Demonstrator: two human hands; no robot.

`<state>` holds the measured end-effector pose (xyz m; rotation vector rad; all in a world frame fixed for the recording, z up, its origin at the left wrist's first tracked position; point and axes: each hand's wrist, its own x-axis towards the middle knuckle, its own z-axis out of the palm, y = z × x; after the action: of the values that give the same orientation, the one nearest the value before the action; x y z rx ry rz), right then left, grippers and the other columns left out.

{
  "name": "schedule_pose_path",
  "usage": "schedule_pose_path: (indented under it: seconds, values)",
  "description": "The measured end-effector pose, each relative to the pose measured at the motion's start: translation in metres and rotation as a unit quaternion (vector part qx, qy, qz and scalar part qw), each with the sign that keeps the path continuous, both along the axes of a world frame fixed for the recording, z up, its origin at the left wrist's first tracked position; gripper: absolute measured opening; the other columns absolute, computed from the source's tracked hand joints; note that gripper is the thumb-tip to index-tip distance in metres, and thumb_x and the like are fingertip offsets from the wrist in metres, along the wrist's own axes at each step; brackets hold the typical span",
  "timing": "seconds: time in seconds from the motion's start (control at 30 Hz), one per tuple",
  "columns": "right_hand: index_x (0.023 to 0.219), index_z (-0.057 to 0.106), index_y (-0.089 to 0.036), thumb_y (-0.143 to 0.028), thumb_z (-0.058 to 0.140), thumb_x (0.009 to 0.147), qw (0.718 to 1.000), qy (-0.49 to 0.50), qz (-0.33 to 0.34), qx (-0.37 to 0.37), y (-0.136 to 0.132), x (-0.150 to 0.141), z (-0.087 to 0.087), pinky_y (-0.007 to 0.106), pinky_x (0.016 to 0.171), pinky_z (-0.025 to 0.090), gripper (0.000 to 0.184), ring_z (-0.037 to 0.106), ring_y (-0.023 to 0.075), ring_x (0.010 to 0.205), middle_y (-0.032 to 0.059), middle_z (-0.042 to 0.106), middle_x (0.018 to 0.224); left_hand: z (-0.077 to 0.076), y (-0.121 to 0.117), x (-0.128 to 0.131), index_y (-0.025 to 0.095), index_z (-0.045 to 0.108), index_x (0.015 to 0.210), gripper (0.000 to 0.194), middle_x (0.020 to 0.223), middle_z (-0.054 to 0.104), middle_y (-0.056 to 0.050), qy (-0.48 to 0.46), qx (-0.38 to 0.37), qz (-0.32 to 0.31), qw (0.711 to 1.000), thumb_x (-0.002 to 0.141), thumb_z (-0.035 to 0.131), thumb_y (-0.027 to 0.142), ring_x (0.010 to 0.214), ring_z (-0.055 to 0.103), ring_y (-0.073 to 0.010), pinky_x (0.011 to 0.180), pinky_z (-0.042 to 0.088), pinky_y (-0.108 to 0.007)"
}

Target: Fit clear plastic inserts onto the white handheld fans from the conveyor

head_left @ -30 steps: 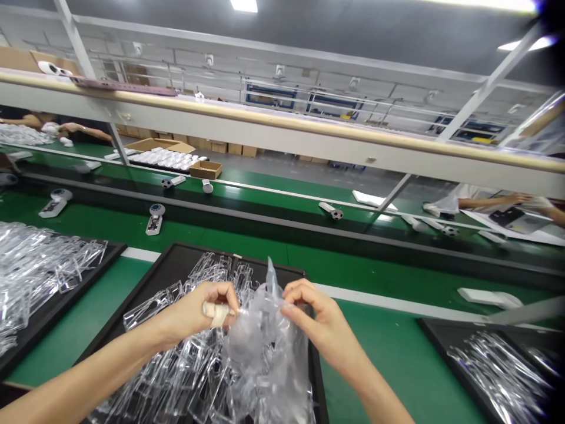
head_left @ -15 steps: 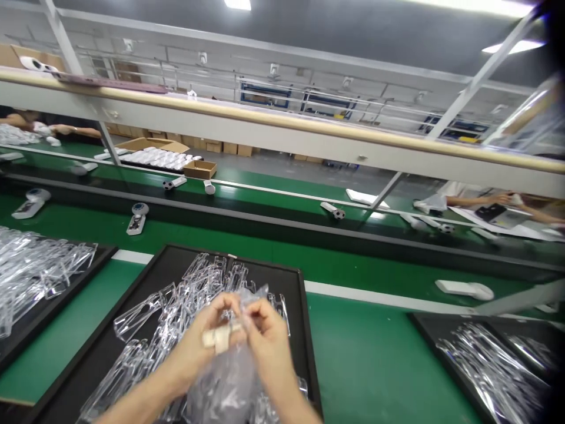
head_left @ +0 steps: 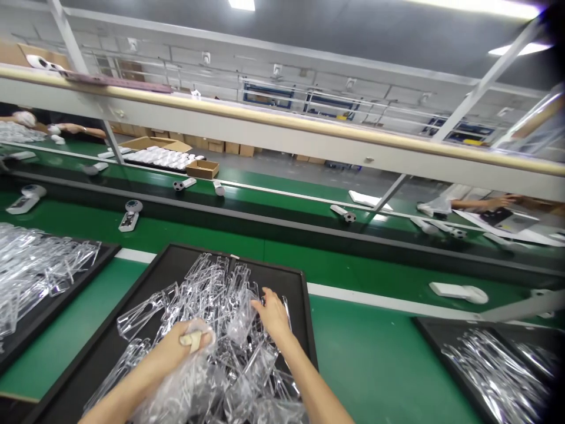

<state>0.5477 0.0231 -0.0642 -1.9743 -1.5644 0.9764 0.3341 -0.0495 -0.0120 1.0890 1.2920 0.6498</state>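
My left hand [head_left: 189,340], with pale tape round a finger, is closed on a crumpled clear plastic bag [head_left: 188,386] at the lower middle. My right hand [head_left: 272,312] reaches over the pile further right, its fingers apart, beside another piece of crumpled clear film [head_left: 242,321]. I cannot tell whether its fingertips touch that film. Beneath both hands, a heap of clear plastic shells [head_left: 212,277] with long cut-outs fills much of a black tray [head_left: 145,282]. More clear film lies over the near part of the heap.
Black trays of clear parts stand left [head_left: 106,250] and right [head_left: 424,330]. Beyond them a green conveyor [head_left: 282,253] carries white handheld devices, including one at right [head_left: 459,291]. A metal post [head_left: 388,194] supports a rail. Co-workers' hands show across the line.
My hands, together on the bag before, have parted. The left has moved down-left with the bag, and the right has let go and moved right over the pile. Devices on the belts have shifted slightly.
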Motion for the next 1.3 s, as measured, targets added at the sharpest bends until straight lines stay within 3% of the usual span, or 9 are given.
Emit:
schedule_pose_path:
  seconds: [0.17, 0.3, 0.4, 0.5, 0.67, 0.77, 0.93, 1.1, 1.3]
  values:
    - [0.094, 0.059, -0.014, -0.032, 0.058, 0.085, 0.997, 0.004, 0.015, -0.074, 0.031, 0.006, -0.029, 0.034, 0.073, 0.05, 0.02, 0.06, 0.0143, 0.078, 0.0017, 0.062, 0.09, -0.006, 0.013, 0.004, 0.015, 0.063, 0.077, 0.047, 0.065, 0.055, 0.0, 0.014, 0.018, 0.029, 0.999, 0.06, 0.066, 0.059, 0.063, 0.05, -0.0158, 0.062, 0.037, -0.027]
    - [0.084, 0.058, -0.013, -0.035, 0.055, 0.087, 0.995, 0.043, 0.018, -0.086, 0.026, 0.013, -0.028, 0.026, 0.059, 0.049, 0.022, 0.057, 0.0094, 0.062, -0.0016, 0.06, 0.076, -0.005, 0.02, 0.011, 0.015, 0.066, 0.092, 0.058, 0.088, 0.066, -0.008, 0.011, -0.001, 0.038, 0.999, 0.058, 0.066, 0.062, 0.088, 0.06, -0.0245, 0.078, 0.043, -0.032]
    - [0.075, 0.056, -0.014, -0.027, 0.056, 0.086, 0.994, 0.093, 0.034, -0.037, 0.019, 0.013, -0.005, 0.024, 0.057, 0.046, 0.017, 0.054, 0.0087, 0.057, -0.0047, 0.055, 0.064, 0.008, 0.029, 0.014, 0.015, 0.063, 0.107, 0.061, 0.106, 0.065, -0.012, 0.013, 0.02, 0.029, 0.999, 0.063, 0.066, 0.058, 0.102, 0.057, -0.0275, 0.088, 0.042, -0.036]
    - [0.067, 0.055, -0.017, -0.016, 0.056, 0.078, 0.983, 0.16, 0.083, 0.023, 0.006, 0.005, 0.035, 0.022, 0.056, 0.042, 0.011, 0.051, 0.0092, 0.054, -0.0065, 0.051, 0.054, 0.026, 0.038, 0.018, 0.017, 0.053, 0.124, 0.066, 0.112, 0.063, -0.013, 0.024, 0.062, 0.003, 0.998, 0.068, 0.066, 0.05, 0.106, 0.056, -0.0277, 0.091, 0.041, -0.039]
    - [0.068, 0.056, -0.019, -0.023, 0.058, 0.072, 0.955, 0.24, 0.152, 0.084, -0.018, -0.009, 0.105, 0.02, 0.056, 0.038, 0.005, 0.049, 0.0087, 0.058, -0.0056, 0.054, 0.062, 0.053, 0.043, 0.029, 0.014, 0.068, 0.085, 0.033, 0.085, 0.069, -0.008, 0.032, 0.185, -0.042, 0.981, 0.07, 0.065, 0.044, 0.082, 0.061, -0.0231, 0.075, 0.046, -0.031]
    - [0.076, 0.053, -0.021, -0.03, 0.052, 0.077, 0.968, 0.208, 0.12, 0.07, -0.03, 0.003, 0.115, 0.02, 0.056, 0.039, 0.008, 0.053, 0.0094, 0.058, -0.0061, 0.055, 0.063, 0.066, 0.04, 0.027, 0.015, 0.068, 0.083, 0.033, 0.085, 0.07, -0.007, 0.017, 0.168, -0.005, 0.986, 0.073, 0.063, 0.046, 0.078, 0.061, -0.0213, 0.07, 0.046, -0.029]
    - [0.061, 0.05, -0.021, -0.032, 0.046, 0.082, 0.998, 0.027, 0.041, -0.027, -0.065, 0.041, 0.059, 0.026, 0.054, 0.038, 0.024, 0.056, 0.0155, 0.052, -0.002, 0.054, 0.051, 0.079, 0.034, 0.007, 0.017, 0.071, 0.083, 0.035, 0.091, 0.071, -0.008, 0.039, 0.085, -0.047, 0.994, 0.068, 0.066, 0.049, 0.086, 0.063, -0.0253, 0.074, 0.046, -0.032]
    - [0.081, 0.058, -0.018, -0.03, 0.059, 0.077, 0.989, -0.12, -0.018, -0.085, -0.092, 0.035, -0.007, 0.033, 0.063, 0.037, 0.012, 0.064, 0.0306, 0.076, 0.0095, 0.067, 0.07, 0.078, 0.038, 0.002, 0.019, 0.072, 0.08, 0.033, 0.086, 0.07, -0.007, 0.059, 0.11, -0.084, 0.989, 0.067, 0.067, 0.048, 0.08, 0.062, -0.024, 0.07, 0.047, -0.032]
    - [0.078, 0.055, -0.022, -0.026, 0.047, 0.084, 0.985, -0.145, -0.054, -0.07, -0.094, 0.033, -0.032, 0.029, 0.062, 0.037, 0.011, 0.064, 0.0238, 0.075, 0.0049, 0.068, 0.074, 0.081, 0.035, -0.003, 0.019, 0.067, 0.074, 0.024, 0.078, 0.065, -0.003, 0.103, 0.134, -0.06, 0.984, 0.067, 0.069, 0.042, 0.071, 0.055, -0.0184, 0.061, 0.04, -0.025]
